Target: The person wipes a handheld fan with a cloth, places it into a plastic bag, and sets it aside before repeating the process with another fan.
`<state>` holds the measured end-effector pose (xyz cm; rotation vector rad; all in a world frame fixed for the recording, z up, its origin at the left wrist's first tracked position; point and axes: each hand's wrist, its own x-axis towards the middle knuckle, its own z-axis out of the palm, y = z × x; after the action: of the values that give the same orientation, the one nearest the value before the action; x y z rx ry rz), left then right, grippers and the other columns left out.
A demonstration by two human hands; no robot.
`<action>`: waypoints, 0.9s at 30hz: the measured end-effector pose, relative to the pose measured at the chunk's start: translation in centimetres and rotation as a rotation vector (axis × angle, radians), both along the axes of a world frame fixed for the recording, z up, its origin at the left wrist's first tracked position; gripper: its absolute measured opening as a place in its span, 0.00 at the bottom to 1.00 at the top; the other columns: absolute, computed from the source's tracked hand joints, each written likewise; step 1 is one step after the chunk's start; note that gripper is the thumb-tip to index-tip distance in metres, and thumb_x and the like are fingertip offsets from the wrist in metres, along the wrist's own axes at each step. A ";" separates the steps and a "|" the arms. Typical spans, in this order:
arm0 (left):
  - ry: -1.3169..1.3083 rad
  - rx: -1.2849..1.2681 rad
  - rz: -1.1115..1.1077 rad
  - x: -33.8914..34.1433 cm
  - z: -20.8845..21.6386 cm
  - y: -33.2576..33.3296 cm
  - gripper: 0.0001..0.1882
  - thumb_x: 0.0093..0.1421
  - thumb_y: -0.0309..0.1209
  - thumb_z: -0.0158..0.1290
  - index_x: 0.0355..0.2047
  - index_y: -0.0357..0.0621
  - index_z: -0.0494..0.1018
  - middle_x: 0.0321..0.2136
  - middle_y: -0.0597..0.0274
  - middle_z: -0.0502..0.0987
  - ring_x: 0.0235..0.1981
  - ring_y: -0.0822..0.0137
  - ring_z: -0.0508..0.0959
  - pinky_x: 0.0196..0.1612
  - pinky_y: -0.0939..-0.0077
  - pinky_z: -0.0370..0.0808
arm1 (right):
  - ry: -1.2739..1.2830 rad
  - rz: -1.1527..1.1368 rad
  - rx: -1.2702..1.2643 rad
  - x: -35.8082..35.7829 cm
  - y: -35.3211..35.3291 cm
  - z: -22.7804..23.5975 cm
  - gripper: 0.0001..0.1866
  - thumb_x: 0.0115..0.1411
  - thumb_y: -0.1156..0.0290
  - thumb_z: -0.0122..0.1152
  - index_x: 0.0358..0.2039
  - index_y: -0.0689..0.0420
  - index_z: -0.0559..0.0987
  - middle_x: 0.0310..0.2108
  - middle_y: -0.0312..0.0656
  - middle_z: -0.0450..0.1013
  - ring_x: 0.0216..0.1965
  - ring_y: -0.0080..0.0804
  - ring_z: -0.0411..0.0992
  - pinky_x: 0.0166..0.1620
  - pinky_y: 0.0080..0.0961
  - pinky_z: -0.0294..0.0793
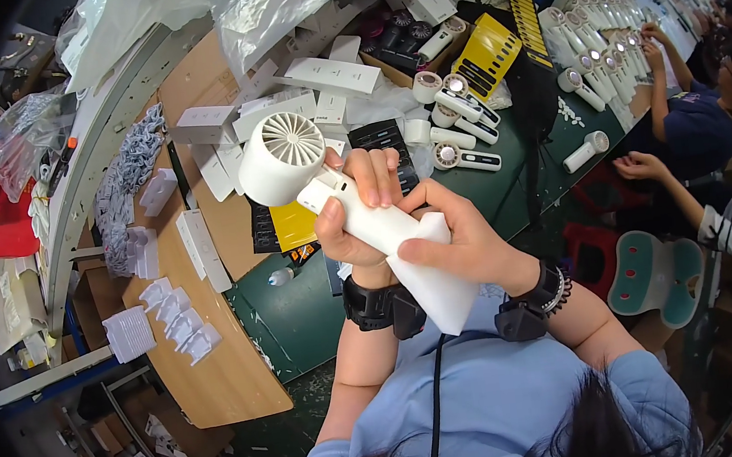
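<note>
Holding a white handheld fan up close in front of you, both hands on it. Your left hand is wrapped shut round the upper handle, fingers curled over the front just below the round head. Your right hand is closed on a white sleeve that covers the lower end of the handle, thumb on top, pinching it against the fan. Fan looks like light rigid plastic, smooth and likely a bit slick; the ribbed grille on the head looks the weakest part, so the handle is the place to grip, not the head. Sleeve looks soft and thin, and would probably crumple if squeezed hard. Beyond your hands: green worktop, with more finished fans lying in a loose row further out and to the right. Flat white boxes are heaped beyond the fan head. Left of your left hand a brown board carries small white packets. A seated co-worker's hand is well off to your right. Open room is mostly the gap directly below your hands over the green top; the far side and the left are crowded.
</note>
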<state>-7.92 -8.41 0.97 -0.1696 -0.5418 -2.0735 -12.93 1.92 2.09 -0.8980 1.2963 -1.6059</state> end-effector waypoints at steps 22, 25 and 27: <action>-0.430 -0.201 -0.107 3.5 1.3 -0.3 0.22 0.52 0.43 0.49 0.42 0.42 0.63 0.27 0.56 0.68 0.26 0.66 0.68 0.35 0.71 0.70 | -0.135 0.134 0.013 -3.3 1.2 2.9 0.24 0.60 0.52 0.50 0.44 0.62 0.72 0.23 0.34 0.71 0.24 0.14 0.67 0.29 0.13 0.66; -0.426 -0.080 -0.159 3.8 2.6 0.2 0.20 0.51 0.39 0.50 0.41 0.41 0.63 0.28 0.56 0.67 0.28 0.65 0.68 0.39 0.68 0.71 | -0.152 0.103 -0.032 -4.1 1.9 2.5 0.27 0.58 0.51 0.53 0.45 0.64 0.72 0.23 0.34 0.71 0.24 0.14 0.67 0.29 0.13 0.66; -0.348 0.111 -0.212 3.8 3.0 0.6 0.18 0.50 0.34 0.50 0.41 0.42 0.63 0.27 0.57 0.66 0.30 0.64 0.68 0.45 0.63 0.70 | -0.121 0.070 -0.044 -4.3 2.3 1.9 0.27 0.57 0.50 0.54 0.45 0.64 0.72 0.24 0.34 0.71 0.24 0.14 0.67 0.29 0.13 0.66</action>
<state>-4.07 -7.82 3.97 0.2127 -0.6369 -2.3510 -17.18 4.25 4.01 -0.8500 1.1386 -1.6141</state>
